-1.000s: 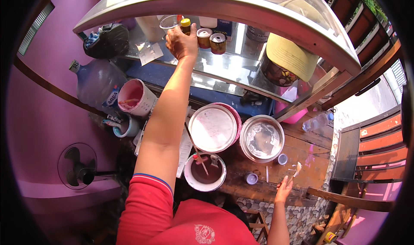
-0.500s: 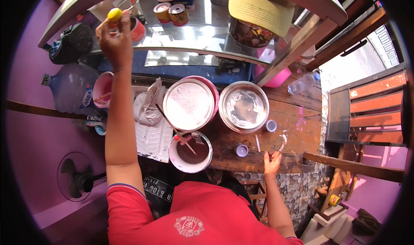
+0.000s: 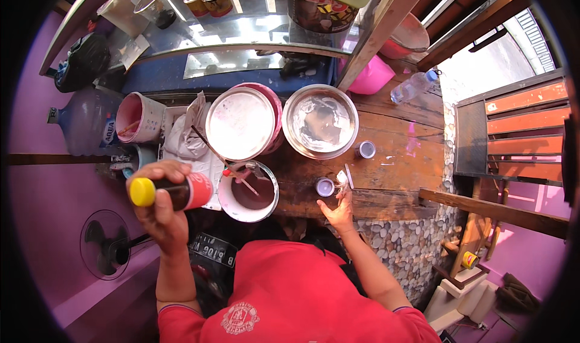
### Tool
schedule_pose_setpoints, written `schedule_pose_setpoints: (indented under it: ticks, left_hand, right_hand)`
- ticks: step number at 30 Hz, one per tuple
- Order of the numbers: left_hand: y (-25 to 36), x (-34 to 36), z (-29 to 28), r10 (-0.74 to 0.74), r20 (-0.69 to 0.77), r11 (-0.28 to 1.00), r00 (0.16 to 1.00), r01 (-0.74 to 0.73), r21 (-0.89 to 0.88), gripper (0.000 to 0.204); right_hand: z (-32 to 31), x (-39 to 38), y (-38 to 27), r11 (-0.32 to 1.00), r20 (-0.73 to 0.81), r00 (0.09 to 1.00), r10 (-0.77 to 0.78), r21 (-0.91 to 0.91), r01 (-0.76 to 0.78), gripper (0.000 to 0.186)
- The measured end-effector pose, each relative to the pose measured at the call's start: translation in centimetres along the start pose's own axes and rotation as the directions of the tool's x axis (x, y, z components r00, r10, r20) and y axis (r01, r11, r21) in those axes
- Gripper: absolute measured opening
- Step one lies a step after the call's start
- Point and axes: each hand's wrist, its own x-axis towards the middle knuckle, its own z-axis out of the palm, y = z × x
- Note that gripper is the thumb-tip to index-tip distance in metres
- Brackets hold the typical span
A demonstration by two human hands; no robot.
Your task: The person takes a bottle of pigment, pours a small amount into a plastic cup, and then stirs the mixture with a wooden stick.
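My left hand (image 3: 162, 212) grips a dark bottle (image 3: 175, 193) with a yellow cap and red label, tilted sideways at the table's near left. My right hand (image 3: 336, 213) holds a small brush (image 3: 342, 179) with white on its tip, beside a small lilac cup (image 3: 325, 186). Between the hands stands a white pail of brown paint (image 3: 246, 205) with a stick and tools in it. A second small cup (image 3: 366, 149) sits farther back on the wooden table (image 3: 411, 180), near a thin pale strip (image 3: 348, 173).
Two lidded tubs (image 3: 240, 124) (image 3: 320, 119), a pink-stained bucket (image 3: 138, 123) and a large water jug (image 3: 86, 125) stand behind. A glass display case (image 3: 241, 35) holds cans and a cap. A plastic bottle (image 3: 406, 89) lies right; a wall fan (image 3: 101, 244) is lower left.
My left hand has brought the bottle down and toward me from the glass case. My right hand with the brush has moved left beside the lilac cup. The view has shifted.
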Motion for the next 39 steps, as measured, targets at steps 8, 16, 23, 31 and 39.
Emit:
schedule_pose_setpoints:
  ticks: [8,16,23,31,39]
  left_hand:
    - [-0.5,-11.6,7.4,-0.290,0.256,0.918,0.922,0.344,-0.196,0.027]
    - [-8.8,-18.3,13.0,-0.342,0.444,0.938,0.829,0.268,0.221,0.026]
    - [-13.7,-21.0,15.2,-0.361,0.461,0.859,0.811,0.097,0.502,0.024]
    - [-17.3,-21.3,16.7,-0.322,0.572,0.800,0.754,-0.106,0.590,0.035]
    - [-18.9,-21.7,17.8,-0.359,0.590,0.743,0.723,-0.162,0.650,0.030]
  right_hand:
    - [-1.3,1.7,-0.6,0.999,-0.162,0.986,-0.033,0.004,0.034,0.071]
    - [-5.3,6.4,1.5,0.939,-0.246,0.965,-0.091,-0.343,0.002,0.032]
    - [-2.9,8.2,1.5,0.912,-0.239,0.965,-0.105,-0.410,-0.003,0.029]
    - [-2.2,8.9,2.2,0.858,-0.278,0.953,-0.120,-0.512,-0.042,0.026]
    - [-2.4,9.2,1.9,0.897,-0.262,0.964,0.038,-0.417,-0.148,0.022]
